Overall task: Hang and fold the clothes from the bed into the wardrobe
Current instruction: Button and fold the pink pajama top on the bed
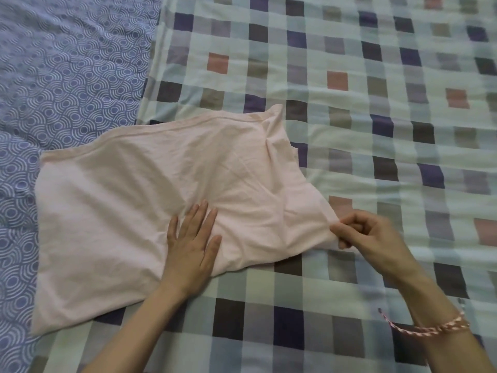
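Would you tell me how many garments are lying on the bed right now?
1: the pink garment lies left of centre, left hand flat on it, right hand pinching its right corner. Others may lie outside the view.

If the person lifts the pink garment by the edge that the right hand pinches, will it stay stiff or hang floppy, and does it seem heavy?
Probably floppy: the pink garment lies creased and wrinkled, so it would likely droop from the right hand. It looks thin, so likely light. The left hand presses it flat, perhaps because it shifts easily.
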`<action>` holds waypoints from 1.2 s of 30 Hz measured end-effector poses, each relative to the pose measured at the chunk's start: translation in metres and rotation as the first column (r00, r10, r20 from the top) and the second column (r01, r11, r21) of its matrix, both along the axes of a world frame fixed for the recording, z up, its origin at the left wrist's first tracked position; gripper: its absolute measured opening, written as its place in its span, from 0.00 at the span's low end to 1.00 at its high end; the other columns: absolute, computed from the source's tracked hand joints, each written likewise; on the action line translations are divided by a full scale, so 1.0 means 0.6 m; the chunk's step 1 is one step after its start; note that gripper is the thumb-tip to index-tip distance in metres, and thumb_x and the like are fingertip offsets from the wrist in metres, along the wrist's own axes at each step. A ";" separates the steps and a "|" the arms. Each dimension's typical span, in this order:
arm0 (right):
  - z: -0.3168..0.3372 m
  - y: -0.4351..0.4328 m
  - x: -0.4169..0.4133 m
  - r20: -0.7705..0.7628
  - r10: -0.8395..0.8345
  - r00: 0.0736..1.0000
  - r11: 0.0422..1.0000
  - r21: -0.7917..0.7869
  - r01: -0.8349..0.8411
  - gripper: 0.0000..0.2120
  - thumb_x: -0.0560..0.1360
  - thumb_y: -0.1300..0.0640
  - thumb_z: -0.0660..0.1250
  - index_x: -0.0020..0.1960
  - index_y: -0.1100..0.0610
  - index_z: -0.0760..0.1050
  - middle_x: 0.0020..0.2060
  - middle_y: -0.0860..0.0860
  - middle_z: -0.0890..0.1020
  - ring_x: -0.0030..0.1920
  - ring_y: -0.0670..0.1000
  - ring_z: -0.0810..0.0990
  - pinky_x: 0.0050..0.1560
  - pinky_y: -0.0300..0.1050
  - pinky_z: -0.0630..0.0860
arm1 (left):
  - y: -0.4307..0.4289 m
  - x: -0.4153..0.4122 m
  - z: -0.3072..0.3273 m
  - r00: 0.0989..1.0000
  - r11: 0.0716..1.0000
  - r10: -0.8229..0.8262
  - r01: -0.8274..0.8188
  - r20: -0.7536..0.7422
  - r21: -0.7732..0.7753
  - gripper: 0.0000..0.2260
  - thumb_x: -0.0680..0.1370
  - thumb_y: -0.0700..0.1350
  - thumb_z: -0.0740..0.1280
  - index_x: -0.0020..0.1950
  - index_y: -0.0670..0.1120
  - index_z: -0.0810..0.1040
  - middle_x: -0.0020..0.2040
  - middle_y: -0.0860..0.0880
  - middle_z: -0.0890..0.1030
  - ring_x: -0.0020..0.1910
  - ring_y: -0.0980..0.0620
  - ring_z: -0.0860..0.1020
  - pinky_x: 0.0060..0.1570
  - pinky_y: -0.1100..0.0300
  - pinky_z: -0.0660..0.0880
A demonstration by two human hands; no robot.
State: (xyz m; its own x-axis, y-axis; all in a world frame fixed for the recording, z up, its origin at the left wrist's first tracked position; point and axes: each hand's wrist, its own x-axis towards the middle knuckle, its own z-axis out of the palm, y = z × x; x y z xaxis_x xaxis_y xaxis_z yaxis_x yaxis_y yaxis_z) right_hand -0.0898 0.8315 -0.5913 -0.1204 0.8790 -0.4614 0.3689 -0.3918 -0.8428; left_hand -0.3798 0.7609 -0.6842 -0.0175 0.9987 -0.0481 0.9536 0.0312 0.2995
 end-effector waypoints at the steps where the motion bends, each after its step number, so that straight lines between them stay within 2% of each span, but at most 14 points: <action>1: -0.004 -0.005 0.009 -0.026 -0.022 0.999 1.000 -0.010 0.022 0.02 0.71 0.63 0.68 0.41 0.62 0.77 0.27 0.50 0.80 0.28 0.43 0.77 0.33 0.31 0.75 | 0.000 0.000 -0.003 1.000 1.000 -0.005 0.005 -0.004 -0.004 0.24 0.81 0.56 0.44 0.75 0.49 0.58 0.75 0.50 0.59 0.75 0.59 0.46 0.71 0.55 0.40; 3: -0.027 -0.021 0.017 -0.045 -0.081 0.996 0.995 -0.069 0.078 0.05 0.69 0.60 0.68 0.41 0.62 0.77 0.27 0.49 0.80 0.28 0.43 0.77 0.32 0.32 0.75 | 0.000 0.001 -0.006 1.000 1.000 -0.021 0.020 -0.016 -0.022 0.24 0.80 0.55 0.47 0.76 0.49 0.56 0.76 0.51 0.55 0.75 0.60 0.42 0.71 0.55 0.37; 6: -0.078 -0.040 0.004 0.073 -0.135 0.988 0.985 -0.096 0.142 0.03 0.74 0.62 0.67 0.42 0.59 0.76 0.28 0.51 0.78 0.29 0.44 0.75 0.32 0.31 0.72 | -0.001 0.002 -0.010 0.999 0.999 -0.028 0.027 -0.045 -0.025 0.25 0.79 0.55 0.49 0.76 0.49 0.55 0.76 0.50 0.54 0.75 0.60 0.41 0.71 0.56 0.35; 8: -0.101 -0.044 -0.015 0.165 -0.202 0.965 0.979 -0.003 0.206 0.05 0.77 0.64 0.64 0.44 0.57 0.75 0.36 0.50 0.79 0.36 0.44 0.77 0.37 0.31 0.72 | -0.002 0.000 -0.010 0.997 0.999 -0.036 0.035 -0.065 -0.021 0.25 0.79 0.54 0.50 0.76 0.48 0.56 0.76 0.49 0.55 0.75 0.59 0.41 0.71 0.55 0.36; 11: -0.103 -0.043 -0.047 0.262 -0.302 0.917 0.950 0.168 0.265 0.03 0.77 0.60 0.62 0.48 0.53 0.74 0.47 0.50 0.77 0.47 0.49 0.76 0.49 0.43 0.74 | -0.008 0.001 -0.006 0.997 1.000 -0.018 0.018 -0.072 0.012 0.25 0.79 0.53 0.50 0.75 0.46 0.58 0.75 0.47 0.57 0.75 0.59 0.41 0.71 0.53 0.39; 14: -0.102 -0.043 -0.062 0.527 -0.199 0.826 0.951 0.309 0.032 0.09 0.76 0.50 0.65 0.43 0.54 0.73 0.43 0.49 0.74 0.45 0.50 0.71 0.49 0.46 0.70 | -0.016 0.015 0.004 0.998 0.996 0.061 -0.059 -0.030 0.073 0.24 0.79 0.51 0.50 0.74 0.44 0.61 0.75 0.46 0.58 0.76 0.57 0.44 0.71 0.52 0.41; 16: -0.104 -0.046 -0.072 0.631 -0.183 0.754 0.931 0.358 -0.074 0.11 0.76 0.49 0.65 0.40 0.55 0.72 0.40 0.49 0.72 0.43 0.50 0.69 0.47 0.44 0.65 | -0.020 0.023 0.013 0.993 0.986 0.122 -0.122 0.007 0.116 0.23 0.79 0.50 0.51 0.72 0.42 0.65 0.74 0.44 0.61 0.75 0.54 0.51 0.71 0.52 0.42; 18: -0.110 -0.053 -0.077 0.568 -0.223 0.792 0.917 0.398 -0.027 0.11 0.78 0.52 0.62 0.38 0.55 0.70 0.36 0.50 0.73 0.39 0.51 0.70 0.43 0.43 0.65 | -0.029 0.018 0.019 0.981 0.967 0.193 -0.196 0.035 0.161 0.23 0.78 0.49 0.51 0.69 0.40 0.69 0.72 0.41 0.65 0.73 0.50 0.57 0.71 0.55 0.41; 22: -0.102 -0.045 -0.064 0.270 -0.472 0.839 0.868 0.308 0.390 0.10 0.80 0.53 0.58 0.42 0.56 0.68 0.33 0.48 0.72 0.32 0.46 0.70 0.29 0.28 0.68 | -0.074 -0.033 0.010 0.905 0.893 0.420 -0.426 0.073 0.144 0.25 0.78 0.51 0.49 0.68 0.38 0.70 0.71 0.38 0.67 0.71 0.43 0.62 0.70 0.64 0.37; 24: -0.106 -0.041 -0.059 0.252 -0.432 0.866 0.892 0.260 0.369 0.11 0.79 0.52 0.59 0.41 0.56 0.68 0.34 0.48 0.74 0.33 0.46 0.71 0.30 0.27 0.68 | -0.101 -0.067 0.004 0.870 0.859 0.491 -0.493 0.052 0.136 0.25 0.78 0.51 0.50 0.67 0.37 0.71 0.70 0.37 0.67 0.70 0.39 0.64 0.71 0.59 0.43; 26: -0.110 -0.040 -0.058 0.186 -0.399 0.898 0.910 0.203 0.362 0.11 0.79 0.51 0.60 0.39 0.54 0.70 0.33 0.49 0.75 0.34 0.46 0.71 0.31 0.29 0.69 | -0.121 -0.096 0.002 0.821 0.808 0.571 -0.565 0.014 0.166 0.25 0.78 0.52 0.51 0.66 0.36 0.71 0.69 0.34 0.67 0.68 0.36 0.64 0.68 0.47 0.53; 29: -0.102 -0.050 -0.051 0.046 -0.341 0.939 0.937 0.101 0.335 0.13 0.79 0.55 0.61 0.36 0.56 0.70 0.31 0.49 0.72 0.31 0.40 0.69 0.30 0.28 0.66 | -0.141 -0.126 0.010 0.610 0.594 0.791 -0.786 0.053 0.173 0.27 0.75 0.54 0.52 0.64 0.35 0.68 0.64 0.29 0.68 0.61 0.30 0.67 0.58 0.39 0.63; 32: -0.093 -0.065 -0.041 -0.007 -0.261 0.965 0.965 0.013 0.261 0.06 0.77 0.61 0.63 0.41 0.57 0.74 0.36 0.50 0.76 0.35 0.43 0.72 0.32 0.27 0.68 | -0.160 -0.141 0.027 0.411 0.402 0.908 -0.909 0.078 0.107 0.28 0.72 0.56 0.52 0.62 0.36 0.69 0.58 0.28 0.71 0.57 0.30 0.68 0.56 0.39 0.64; 36: -0.093 -0.070 -0.037 0.013 -0.240 0.971 0.970 0.039 0.239 0.06 0.77 0.62 0.63 0.42 0.56 0.76 0.36 0.50 0.78 0.33 0.39 0.74 0.34 0.30 0.69 | -0.170 -0.153 0.035 0.275 0.273 0.960 -0.961 0.053 0.042 0.25 0.75 0.52 0.54 0.63 0.36 0.70 0.61 0.29 0.68 0.61 0.30 0.65 0.61 0.39 0.61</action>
